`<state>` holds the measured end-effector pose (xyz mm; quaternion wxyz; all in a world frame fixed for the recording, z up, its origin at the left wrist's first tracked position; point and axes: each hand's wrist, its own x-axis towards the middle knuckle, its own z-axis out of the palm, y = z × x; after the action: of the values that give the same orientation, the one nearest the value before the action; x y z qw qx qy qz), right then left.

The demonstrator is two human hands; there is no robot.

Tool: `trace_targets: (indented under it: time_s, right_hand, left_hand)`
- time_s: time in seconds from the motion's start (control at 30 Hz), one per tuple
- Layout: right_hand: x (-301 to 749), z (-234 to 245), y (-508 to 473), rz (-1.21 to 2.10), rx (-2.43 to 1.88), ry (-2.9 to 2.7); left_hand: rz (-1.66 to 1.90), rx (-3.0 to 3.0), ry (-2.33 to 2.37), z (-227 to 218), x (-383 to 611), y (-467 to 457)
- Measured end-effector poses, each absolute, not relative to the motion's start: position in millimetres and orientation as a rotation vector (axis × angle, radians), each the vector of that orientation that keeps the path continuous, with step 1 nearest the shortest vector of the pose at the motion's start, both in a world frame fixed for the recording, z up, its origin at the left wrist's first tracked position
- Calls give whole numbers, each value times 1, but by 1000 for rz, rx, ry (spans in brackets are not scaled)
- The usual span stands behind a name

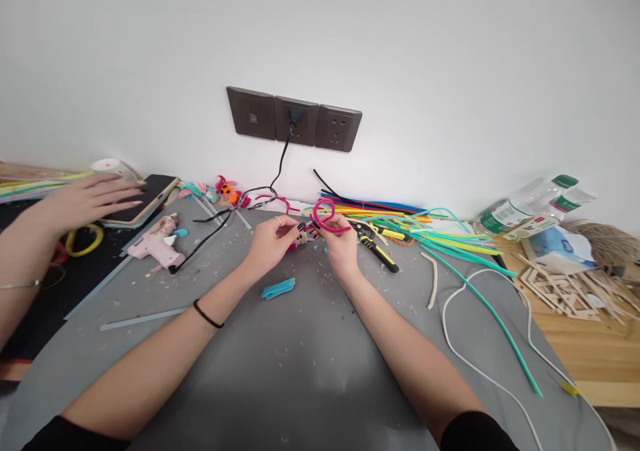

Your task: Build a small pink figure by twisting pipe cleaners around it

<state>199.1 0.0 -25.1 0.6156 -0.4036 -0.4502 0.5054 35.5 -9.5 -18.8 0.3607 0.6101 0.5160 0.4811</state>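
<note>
Above the middle of the grey mat, my two hands meet fingertip to fingertip. My right hand (pixel 344 247) pinches a magenta pipe cleaner (pixel 325 202) bent into an open curl. Close against it, my left hand (pixel 273 243) is closed with thumb and finger pressed together; what lies between them is too small to make out. A small dark piece shows between the fingertips. Just below sits a folded light-blue bundle (pixel 279 289). Wire strippers (pixel 377 251) with black and yellow handles lie right of my right hand.
Pipe cleaners (pixel 465 241) in several colours lie along the wall. A pink glue gun (pixel 159 244) with a black cord rests at left, near another person's hand (pixel 95 201). A white cable (pixel 447 331) loops at right. Bottles (pixel 510 214) and wooden pieces (pixel 565 291) stand beyond it.
</note>
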Motion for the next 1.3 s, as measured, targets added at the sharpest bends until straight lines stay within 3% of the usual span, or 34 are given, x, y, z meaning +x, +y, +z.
trace_targets:
  time_s: [0.27, 0.67, 1.03, 1.3]
  right_hand:
    - [197, -24, 1, 1187, -920, -999]
    - [198, -26, 5, 1211, -913, -1041]
    - [200, -29, 4, 1243, -885, -1040]
    - [202, -34, 7, 1181, -924, -1061]
  left_hand:
    - [1256, 1555, 1312, -17, 37, -11]
    - [1181, 1982, 1302, -9, 34, -12]
    - [1371, 1800, 1370, -15, 37, -13]
    - [1211, 2021, 1375, -10, 35, -14]
